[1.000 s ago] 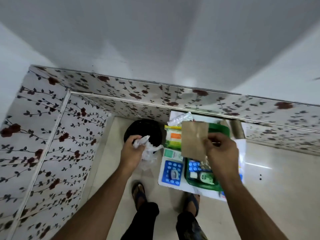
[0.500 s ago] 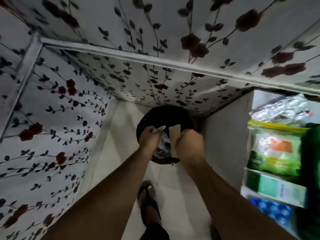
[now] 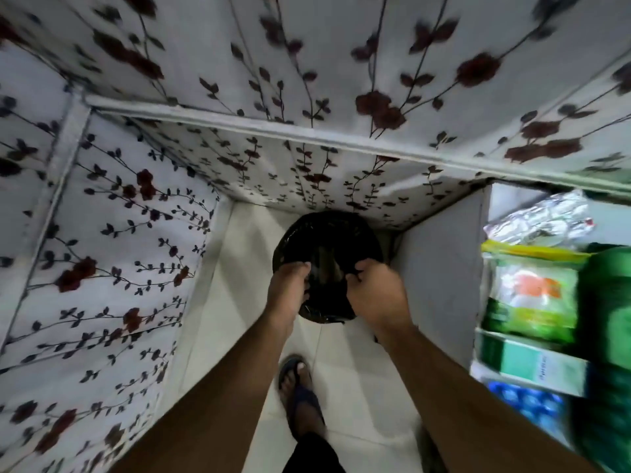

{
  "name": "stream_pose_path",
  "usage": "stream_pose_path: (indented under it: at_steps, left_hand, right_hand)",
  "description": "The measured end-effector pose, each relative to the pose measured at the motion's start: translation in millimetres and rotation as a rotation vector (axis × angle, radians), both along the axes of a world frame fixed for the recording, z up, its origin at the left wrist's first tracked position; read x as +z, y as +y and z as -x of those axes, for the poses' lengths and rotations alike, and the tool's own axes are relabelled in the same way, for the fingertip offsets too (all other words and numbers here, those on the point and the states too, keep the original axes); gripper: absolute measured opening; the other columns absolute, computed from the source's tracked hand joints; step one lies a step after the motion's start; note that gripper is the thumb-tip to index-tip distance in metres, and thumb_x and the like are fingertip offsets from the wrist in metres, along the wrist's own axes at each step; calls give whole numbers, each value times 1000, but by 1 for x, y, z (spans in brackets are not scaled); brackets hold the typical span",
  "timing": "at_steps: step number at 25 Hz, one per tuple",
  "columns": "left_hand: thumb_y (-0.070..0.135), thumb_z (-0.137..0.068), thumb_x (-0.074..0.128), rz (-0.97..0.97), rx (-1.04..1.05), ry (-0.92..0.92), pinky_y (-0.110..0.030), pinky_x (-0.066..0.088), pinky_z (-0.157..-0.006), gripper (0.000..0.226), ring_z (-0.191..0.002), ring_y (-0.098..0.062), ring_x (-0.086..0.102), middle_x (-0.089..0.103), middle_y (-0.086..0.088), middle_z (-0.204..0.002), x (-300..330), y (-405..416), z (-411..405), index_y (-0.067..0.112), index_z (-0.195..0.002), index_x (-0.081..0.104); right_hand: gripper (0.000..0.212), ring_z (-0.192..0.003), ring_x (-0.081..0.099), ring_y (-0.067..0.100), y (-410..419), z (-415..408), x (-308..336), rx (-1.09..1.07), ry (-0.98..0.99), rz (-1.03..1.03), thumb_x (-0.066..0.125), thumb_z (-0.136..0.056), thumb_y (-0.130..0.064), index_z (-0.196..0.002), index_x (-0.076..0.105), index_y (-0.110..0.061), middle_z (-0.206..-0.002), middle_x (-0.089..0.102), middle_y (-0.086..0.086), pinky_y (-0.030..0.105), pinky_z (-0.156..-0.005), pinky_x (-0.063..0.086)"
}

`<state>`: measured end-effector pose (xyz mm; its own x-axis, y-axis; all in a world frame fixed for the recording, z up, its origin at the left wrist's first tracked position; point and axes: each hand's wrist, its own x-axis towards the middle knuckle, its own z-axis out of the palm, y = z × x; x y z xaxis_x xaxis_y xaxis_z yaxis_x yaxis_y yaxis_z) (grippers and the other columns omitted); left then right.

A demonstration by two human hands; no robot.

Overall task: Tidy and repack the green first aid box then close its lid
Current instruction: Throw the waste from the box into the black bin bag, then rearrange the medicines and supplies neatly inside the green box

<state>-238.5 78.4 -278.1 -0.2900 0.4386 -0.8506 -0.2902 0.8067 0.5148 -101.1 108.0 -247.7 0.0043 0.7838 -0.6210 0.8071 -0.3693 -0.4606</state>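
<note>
Down in the corner by the flowery wall panels [image 3: 112,254], over a bin lined with a black bag [image 3: 326,244]. Both hands there, side by side. Left hand [image 3: 288,290] curled on the near left edge of the bag, fingers bent over the rim. Right hand [image 3: 374,291] curled on the near right edge, thumb and fingers pinching a bit of black plastic. No paper or wrapper seen in either hand; something pale and brownish down inside the bag, too dark and blurred to name.

Off to the right, on the white table [image 3: 440,268]: the green first aid box [image 3: 607,322], only its left side in view, blurred, lid not seen well enough to say open or shut. Just left of it, a green and orange packet [image 3: 532,295], a shiny silver packet [image 3: 539,220] behind that, a green and white carton [image 3: 532,363] nearer, and a blue blister pack [image 3: 526,404] nearest.

So: box well off to the right of both hands and higher than the bin. Right hand the nearer one. Probably a swing to the right and up needed next, away from the bin, with the right hand getting there first. Rubbish part likely done; packing and lid still to do.
</note>
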Motion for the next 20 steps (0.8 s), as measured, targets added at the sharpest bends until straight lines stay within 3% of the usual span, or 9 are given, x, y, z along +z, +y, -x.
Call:
stream_pose_path:
  at_steps: [3,6,10,13,17,20]
  left_hand:
    - [9,-93,53,-7,-19,72,-25,49,-62,13,-78,-23,59,62,-12,-87,81,-14,-25,11,-83,61]
    - [6,-95,50,-45,-50,128,-14,50,-50,15,-73,-20,62,65,-13,-88,146,-24,-50,4,-95,65]
    - [6,-90,60,-156,-235,230,-30,55,-68,17,-75,-19,66,70,-11,-86,209,-29,-111,20,-83,67]
    - [7,-78,72,-277,-544,411,-31,53,-77,24,-76,-10,64,65,1,-91,219,-31,-160,25,-93,66]
    - [14,-72,76,-445,-993,700,-27,48,-88,52,-102,-11,54,50,2,-117,211,-39,-195,21,-122,63]
    - [17,-71,76,-480,-1140,801,-35,52,-89,55,-111,-20,53,48,-3,-119,195,-41,-199,21,-124,62]
  right_hand:
    - [33,-106,65,33,-6,-22,80,15,36,-52,56,-89,-24,-119,64,-13,-114,69,14,35,-87,52]
    - [39,-97,67,32,-16,-49,156,59,168,-124,56,-83,-29,-119,63,-16,-105,70,13,37,-84,52]
    - [32,-78,66,18,-27,-147,240,-1,331,-218,53,-83,-27,-112,65,-20,-92,69,1,34,-72,54]
    - [20,-66,62,7,-32,-229,261,-155,356,-340,58,-92,-17,-108,67,-22,-87,69,-5,25,-60,52]
    - [19,-59,60,4,-45,-323,245,-477,221,-454,58,-90,-2,-100,68,-15,-81,67,1,8,-49,41]
    - [18,-76,66,18,-52,-367,202,-528,-22,-411,58,-89,-11,-103,67,-16,-92,68,4,20,-61,44]
